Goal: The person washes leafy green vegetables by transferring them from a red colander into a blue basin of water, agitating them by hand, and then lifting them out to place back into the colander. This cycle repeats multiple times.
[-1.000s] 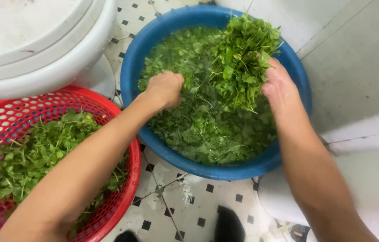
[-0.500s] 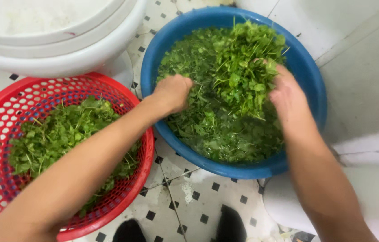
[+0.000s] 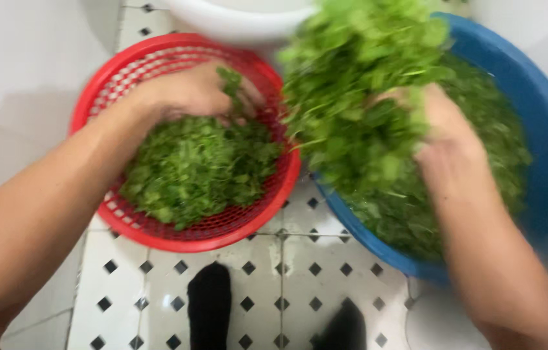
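The round red perforated plastic basket point(image 3: 186, 230) and the wide blue plastic basin point(image 3: 546, 168) sit rim beside rim on white tile floor with small black diamonds point(image 3: 157, 304); the right hand point(image 3: 446, 133) clutches a blurred leafy green bunch point(image 3: 352, 91) lifted above the basin's near edge; the left hand point(image 3: 186, 97) rests with loosely curled fingers on the greens in the basket point(image 3: 196, 168).

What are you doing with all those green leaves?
A person is handling leafy greens in two containers on a tiled floor. The right hand lifts a big bunch of greens above the blue basin, which holds more leaves. The left hand rests on the pile of greens inside the red basket. A white tub sits behind them.
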